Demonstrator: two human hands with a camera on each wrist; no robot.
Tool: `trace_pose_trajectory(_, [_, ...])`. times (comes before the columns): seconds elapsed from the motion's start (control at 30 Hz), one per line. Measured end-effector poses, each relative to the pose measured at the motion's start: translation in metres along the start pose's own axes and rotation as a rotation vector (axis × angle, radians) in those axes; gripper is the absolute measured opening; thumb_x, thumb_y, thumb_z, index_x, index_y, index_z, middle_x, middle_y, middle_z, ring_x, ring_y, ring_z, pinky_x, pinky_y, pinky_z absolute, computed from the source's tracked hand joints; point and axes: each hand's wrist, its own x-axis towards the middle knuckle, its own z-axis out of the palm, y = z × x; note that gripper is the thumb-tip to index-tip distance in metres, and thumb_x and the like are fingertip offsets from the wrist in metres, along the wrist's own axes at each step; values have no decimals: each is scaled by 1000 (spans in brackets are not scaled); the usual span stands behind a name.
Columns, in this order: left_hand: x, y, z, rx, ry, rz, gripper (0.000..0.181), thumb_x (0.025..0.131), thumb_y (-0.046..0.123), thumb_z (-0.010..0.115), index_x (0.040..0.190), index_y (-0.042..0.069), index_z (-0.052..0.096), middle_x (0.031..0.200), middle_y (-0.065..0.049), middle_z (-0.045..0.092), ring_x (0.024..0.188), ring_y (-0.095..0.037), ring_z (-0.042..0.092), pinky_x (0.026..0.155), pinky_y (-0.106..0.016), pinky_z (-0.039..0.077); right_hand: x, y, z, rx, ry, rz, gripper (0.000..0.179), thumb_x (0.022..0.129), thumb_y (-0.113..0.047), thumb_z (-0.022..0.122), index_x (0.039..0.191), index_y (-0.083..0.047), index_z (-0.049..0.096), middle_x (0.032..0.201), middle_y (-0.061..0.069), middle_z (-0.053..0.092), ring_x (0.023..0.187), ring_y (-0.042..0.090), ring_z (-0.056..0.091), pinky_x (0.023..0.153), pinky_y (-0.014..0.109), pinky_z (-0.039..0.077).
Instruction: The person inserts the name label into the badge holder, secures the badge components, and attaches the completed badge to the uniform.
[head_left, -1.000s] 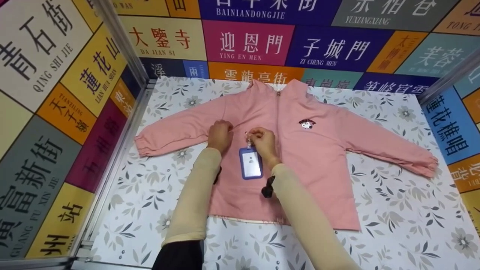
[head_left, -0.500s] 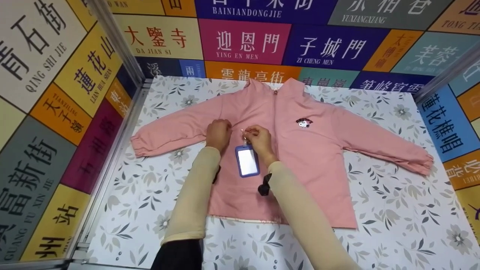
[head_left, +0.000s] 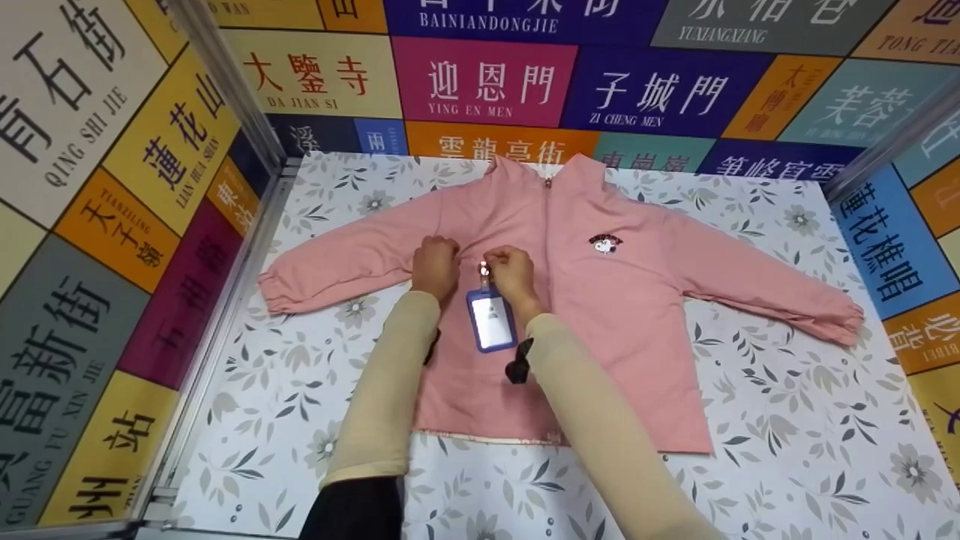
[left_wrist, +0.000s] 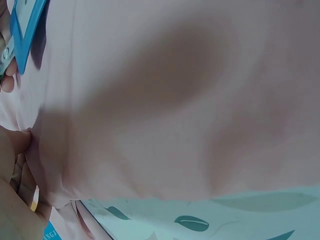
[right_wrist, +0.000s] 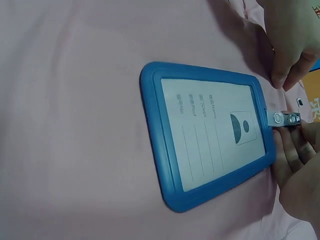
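Note:
A pink zip-up jacket lies flat, front side up, both sleeves spread. My left hand is at its chest, left of the zipper; in the left wrist view its thumb and fingers pinch a fold of the pink fabric. My right hand pinches the metal clip of a badge holder just right of the left hand. The badge holder has a blue frame and a white card with a portrait symbol and printed lines. It lies over the jacket front, its clip end toward the collar.
White leaf-patterned cloth covers the table. A small embroidered patch sits on the jacket's other chest side. Printed sign panels wall the back and both sides, with a metal frame edge on the left.
The badge clip and right hand have shifted slightly left and toward the collar, and the clip shows more plainly between the fingers. The left hand keeps its place on the jacket.

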Motion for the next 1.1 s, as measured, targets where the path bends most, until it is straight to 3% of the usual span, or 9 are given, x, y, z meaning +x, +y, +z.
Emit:
trace_pose_trajectory(0.23, [0, -3, 3, -21, 60, 10, 15, 90, 11, 64, 91, 7, 78, 92, -12, 72, 93, -32, 63, 84, -47, 53, -1, -2, 5, 116, 25, 67, 12, 93, 2, 57, 95, 9, 67, 91, 27, 73, 60, 15, 65, 54, 22, 55])
trace_pose_trajectory(0.43, [2, -2, -1, -89, 64, -18, 11, 87, 10, 64, 88, 6, 75, 90, -11, 71, 91, -31, 63, 84, -45, 52, -2, -7, 6, 67, 58, 62, 12, 91, -1, 64, 96, 7, 72, 92, 23, 73, 66, 19, 67, 60, 29, 59])
trace_pose_trajectory(0.67, [6, 2, -7, -145, 24, -25, 16, 91, 5, 58, 96, 7, 73, 95, -10, 73, 94, -29, 66, 90, -41, 53, -3, -13, 8, -107, 121, 12, 14, 86, -7, 70, 96, -1, 78, 97, 16, 77, 82, 19, 66, 71, 20, 49])
trace_pose_trajectory(0.83, [8, 3, -8, -137, 5, -12, 19, 93, 10, 60, 103, 7, 76, 102, -10, 75, 100, -31, 66, 95, -43, 51, -4, -12, 9, -98, 127, 38, 15, 85, -5, 70, 97, -2, 78, 99, 15, 77, 81, 19, 68, 70, 21, 51])
trace_pose_trajectory(1.1, [9, 5, -10, -128, -12, 23, 14, 90, 14, 66, 89, 6, 77, 91, -10, 74, 93, -31, 65, 88, -43, 52, -5, -10, 11, -65, 111, 80, 18, 84, -3, 68, 99, -3, 79, 96, 16, 77, 70, 17, 66, 58, 16, 46])
